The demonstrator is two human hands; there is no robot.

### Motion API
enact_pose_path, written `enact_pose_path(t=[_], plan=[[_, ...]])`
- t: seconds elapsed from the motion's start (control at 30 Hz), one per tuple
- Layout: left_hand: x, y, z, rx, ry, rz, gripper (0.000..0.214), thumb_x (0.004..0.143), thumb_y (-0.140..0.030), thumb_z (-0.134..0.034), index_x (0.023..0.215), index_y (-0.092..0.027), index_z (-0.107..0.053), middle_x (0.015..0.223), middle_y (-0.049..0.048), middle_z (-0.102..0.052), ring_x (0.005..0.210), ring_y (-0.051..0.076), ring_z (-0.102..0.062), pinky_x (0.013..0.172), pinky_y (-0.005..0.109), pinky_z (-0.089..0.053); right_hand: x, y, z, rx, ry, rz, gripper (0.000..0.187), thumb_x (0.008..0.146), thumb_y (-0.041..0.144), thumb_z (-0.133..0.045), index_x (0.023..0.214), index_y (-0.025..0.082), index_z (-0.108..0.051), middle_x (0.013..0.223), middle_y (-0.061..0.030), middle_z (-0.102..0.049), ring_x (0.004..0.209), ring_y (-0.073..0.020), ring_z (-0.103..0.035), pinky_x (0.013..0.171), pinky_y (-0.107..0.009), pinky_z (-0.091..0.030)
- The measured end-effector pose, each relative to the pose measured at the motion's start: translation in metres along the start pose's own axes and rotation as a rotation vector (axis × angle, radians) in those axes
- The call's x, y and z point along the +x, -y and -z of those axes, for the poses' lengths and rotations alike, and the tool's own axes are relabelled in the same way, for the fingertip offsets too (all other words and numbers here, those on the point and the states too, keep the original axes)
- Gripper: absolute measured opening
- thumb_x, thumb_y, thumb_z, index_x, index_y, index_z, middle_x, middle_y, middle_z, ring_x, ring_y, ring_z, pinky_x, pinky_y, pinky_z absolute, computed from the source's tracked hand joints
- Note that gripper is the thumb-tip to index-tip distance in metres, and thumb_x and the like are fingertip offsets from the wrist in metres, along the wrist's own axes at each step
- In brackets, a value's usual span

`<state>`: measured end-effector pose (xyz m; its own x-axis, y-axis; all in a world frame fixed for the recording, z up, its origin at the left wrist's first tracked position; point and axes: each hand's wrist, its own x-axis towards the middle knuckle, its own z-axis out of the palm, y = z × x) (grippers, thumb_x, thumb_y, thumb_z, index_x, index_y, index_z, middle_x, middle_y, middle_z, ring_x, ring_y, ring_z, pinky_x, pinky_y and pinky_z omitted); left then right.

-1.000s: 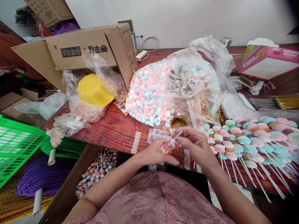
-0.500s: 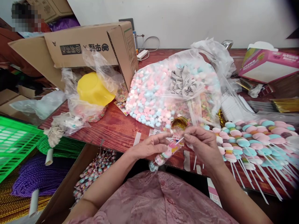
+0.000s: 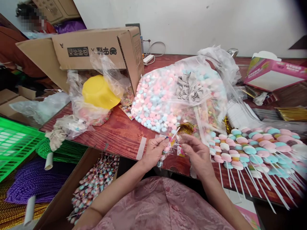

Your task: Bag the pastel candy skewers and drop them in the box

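Note:
My left hand (image 3: 153, 151) is closed around a candy skewer in a small clear printed bag (image 3: 165, 150), held upright over the near edge of the red wooden table (image 3: 120, 134). Its white stick (image 3: 175, 133) pokes up between my hands. My right hand (image 3: 194, 151) pinches the bag's top beside the stick. Rows of finished pastel candy skewers (image 3: 249, 147) lie on the table just right of my right hand. A large clear bag of pink, blue and white candies (image 3: 165, 102) sits right behind my hands.
A cardboard box (image 3: 96, 51) lies at the back left, with a yellow bowl (image 3: 99, 92) in plastic before it. Below the table edge a box holds several wrapped skewers (image 3: 93, 185). A green crate (image 3: 16, 143), purple and green cord spools and a pink box (image 3: 275, 72) surround the spot. Another person is at the far left.
The bagged skewer has swung from slanting down to upright, stick up. Both hands have drawn left and closer together over the table edge.

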<state>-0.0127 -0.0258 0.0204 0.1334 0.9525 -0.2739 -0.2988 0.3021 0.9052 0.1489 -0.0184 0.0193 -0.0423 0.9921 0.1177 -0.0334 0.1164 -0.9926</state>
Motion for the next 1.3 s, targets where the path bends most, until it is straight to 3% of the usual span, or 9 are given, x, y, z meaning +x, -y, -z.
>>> enact_pose_path(t=[0.17, 0.53, 0.67, 0.73, 0.83, 0.9, 0.97, 1.1, 1.3], plan=[[-0.007, 0.002, -0.005, 0.284, 0.037, -0.243, 0.046, 0.088, -0.055, -0.057, 0.066, -0.015, -0.054, 0.064, -0.0023, -0.047, 0.057, 0.007, -0.04, 0.052, 0.019, -0.035, -0.006, -0.006, -0.008, -0.169, -0.027, 0.045, 0.016, 0.085, 0.032, -0.065, 0.075, 0.02, -0.066, 0.071, 0.0002, -0.063, 0.068, -0.0144, -0.056, 0.066, -0.027, -0.046], [-0.015, 0.006, 0.002, 0.088, 0.271, 0.06, 0.057, 0.078, -0.071, -0.059, 0.068, -0.016, -0.049, 0.06, -0.0046, -0.041, 0.053, 0.006, -0.034, 0.05, 0.02, -0.029, -0.007, -0.002, -0.017, -0.572, 0.006, 0.567, 0.014, 0.087, 0.013, -0.052, 0.082, 0.022, -0.061, 0.079, -0.0043, -0.065, 0.075, -0.0189, -0.059, 0.072, -0.034, -0.047], [-0.01, -0.001, 0.005, 0.102, 0.247, 0.067, 0.056, 0.077, -0.069, -0.061, 0.064, -0.016, -0.049, 0.06, -0.003, -0.047, 0.051, 0.006, -0.034, 0.048, 0.02, -0.025, 0.004, 0.002, -0.012, -0.602, 0.03, 0.506, 0.018, 0.087, 0.011, -0.049, 0.077, 0.022, -0.058, 0.068, -0.0005, -0.06, 0.065, -0.0165, -0.056, 0.063, -0.031, -0.046], [-0.006, -0.006, 0.007, 0.032, 0.26, 0.105, 0.054, 0.077, -0.066, -0.062, 0.063, -0.016, -0.049, 0.061, -0.0016, -0.052, 0.049, 0.005, -0.038, 0.047, 0.019, -0.026, 0.01, 0.009, -0.003, -0.678, 0.017, 0.61, 0.016, 0.087, 0.01, -0.051, 0.088, 0.022, -0.062, 0.084, -0.0045, -0.068, 0.079, -0.019, -0.062, 0.073, -0.034, -0.049], [-0.001, -0.012, 0.011, 0.01, 0.397, 0.144, 0.051, 0.075, -0.062, -0.065, 0.062, -0.016, -0.047, 0.06, -0.0002, -0.055, 0.049, 0.007, -0.048, 0.047, 0.02, -0.03, 0.014, 0.025, 0.011, -0.925, 0.206, 0.903, 0.036, 0.086, 0.01, -0.055, 0.117, 0.026, -0.064, 0.121, -0.0098, -0.069, 0.115, -0.028, -0.058, 0.096, -0.047, -0.04], [0.001, -0.015, 0.016, 0.095, 0.523, 0.205, 0.051, 0.075, -0.062, -0.065, 0.061, -0.016, -0.047, 0.061, 0.0012, -0.057, 0.049, 0.009, -0.052, 0.045, 0.02, -0.029, 0.011, 0.034, 0.017, -1.033, 0.428, 0.973, 0.04, 0.088, 0.012, -0.053, 0.124, 0.026, -0.061, 0.12, -0.0091, -0.07, 0.119, -0.0292, -0.056, 0.1, -0.051, -0.033], [0.003, -0.018, 0.02, 0.209, 0.643, 0.285, 0.05, 0.077, -0.062, -0.062, 0.062, -0.016, -0.049, 0.064, 0.0019, -0.058, 0.049, 0.008, -0.051, 0.044, 0.02, -0.029, 0.005, 0.038, 0.02, -1.058, 0.559, 0.955, 0.035, 0.09, 0.011, -0.049, 0.121, 0.021, -0.062, 0.103, -0.0087, -0.074, 0.105, -0.0258, -0.06, 0.098, -0.05, -0.032], [-0.002, -0.02, 0.023, 0.495, 0.867, 0.268, 0.041, 0.087, -0.055, -0.051, 0.074, -0.016, -0.054, 0.07, 0.0012, -0.056, 0.057, 0.01, -0.05, 0.053, 0.021, -0.038, -0.008, 0.033, 0.017, -1.14, 0.576, 0.78, 0.022, 0.084, 0.006, -0.046, 0.088, 0.017, -0.065, 0.074, -0.0048, -0.068, 0.073, -0.0188, -0.055, 0.09, -0.045, -0.034], [-0.018, -0.016, 0.02, 1.277, 0.46, -0.296, 0.022, 0.093, -0.026, -0.038, 0.095, -0.016, -0.058, 0.1, 0.0123, -0.063, 0.097, 0.025, -0.057, 0.091, 0.042, -0.043, -0.006, 0.02, 0.009, -1.227, 0.638, 0.292, 0.019, 0.088, 0.016, -0.053, 0.076, 0.019, -0.067, 0.074, -0.0032, -0.07, 0.073, -0.0176, -0.057, 0.071, -0.033, -0.035]])
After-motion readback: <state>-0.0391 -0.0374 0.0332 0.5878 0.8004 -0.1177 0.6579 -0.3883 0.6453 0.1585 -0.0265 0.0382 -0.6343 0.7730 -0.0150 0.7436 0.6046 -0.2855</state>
